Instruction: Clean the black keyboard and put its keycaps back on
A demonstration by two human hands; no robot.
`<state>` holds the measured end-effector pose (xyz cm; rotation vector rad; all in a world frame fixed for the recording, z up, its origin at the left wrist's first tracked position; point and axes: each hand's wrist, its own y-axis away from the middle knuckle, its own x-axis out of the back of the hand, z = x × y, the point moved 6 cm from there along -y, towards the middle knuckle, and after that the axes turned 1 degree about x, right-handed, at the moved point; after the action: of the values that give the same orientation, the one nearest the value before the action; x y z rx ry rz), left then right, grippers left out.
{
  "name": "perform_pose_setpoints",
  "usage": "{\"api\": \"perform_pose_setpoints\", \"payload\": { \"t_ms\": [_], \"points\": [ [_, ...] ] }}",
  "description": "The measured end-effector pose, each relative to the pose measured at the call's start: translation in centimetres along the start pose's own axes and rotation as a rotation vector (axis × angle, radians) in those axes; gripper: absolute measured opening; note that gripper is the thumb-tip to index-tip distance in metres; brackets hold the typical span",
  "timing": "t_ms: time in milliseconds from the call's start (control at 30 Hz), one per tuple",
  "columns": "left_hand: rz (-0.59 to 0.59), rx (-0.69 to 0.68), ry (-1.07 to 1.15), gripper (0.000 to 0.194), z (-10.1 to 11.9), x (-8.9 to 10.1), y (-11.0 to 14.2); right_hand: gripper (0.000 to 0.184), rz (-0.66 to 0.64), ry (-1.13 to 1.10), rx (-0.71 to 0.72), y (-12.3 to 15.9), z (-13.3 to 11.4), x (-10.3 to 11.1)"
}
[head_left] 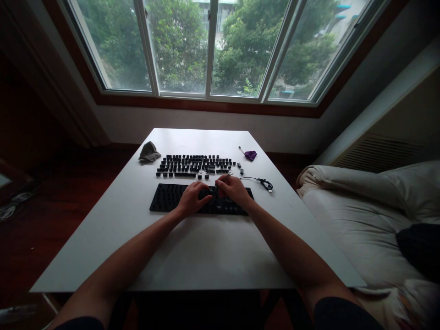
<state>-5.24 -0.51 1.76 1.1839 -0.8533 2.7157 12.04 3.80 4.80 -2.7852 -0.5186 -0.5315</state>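
A black keyboard [165, 198] lies flat across the white table, and its left part shows many keys or switches without clear detail. My left hand [193, 197] rests over the keyboard's middle, thumb apart from the curled fingers, with nothing visible in it. Just to its right, my right hand [233, 189] is closed in a pinch above the keyboard. A thin wire-like tool [230, 174] sticks out from its fingers; its lower end is hidden. Behind the keyboard, loose black keycaps [195, 163] stand in rows, including a long space bar keycap [184, 174].
A grey cloth [149, 153] lies at the table's back left. At the back right are a purple cloth [250, 156] and a coiled black USB cable [265, 184]. The white table [192, 256] stands before a window, with a pale sofa [343, 211] on the right.
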Motion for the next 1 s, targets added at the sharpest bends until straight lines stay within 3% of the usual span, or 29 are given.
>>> {"api": "perform_pose_setpoints", "payload": {
  "t_ms": [400,700,1000],
  "points": [
    [0.023,-0.006,-0.157,0.019,-0.1,-0.1,0.3,0.041,-0.084,-0.106,-0.029,0.2,1.0,-1.6],
    [-0.064,-0.006,0.200,0.015,-0.7,0.2,0.2,0.047,-0.182,-0.240,-0.059,-0.1,1.5,-2.1],
    [-0.086,-0.039,0.239,0.019,-0.7,-0.3,0.2,0.043,-0.042,-0.252,-0.069,0.4,2.0,-2.2]
  ]
}}
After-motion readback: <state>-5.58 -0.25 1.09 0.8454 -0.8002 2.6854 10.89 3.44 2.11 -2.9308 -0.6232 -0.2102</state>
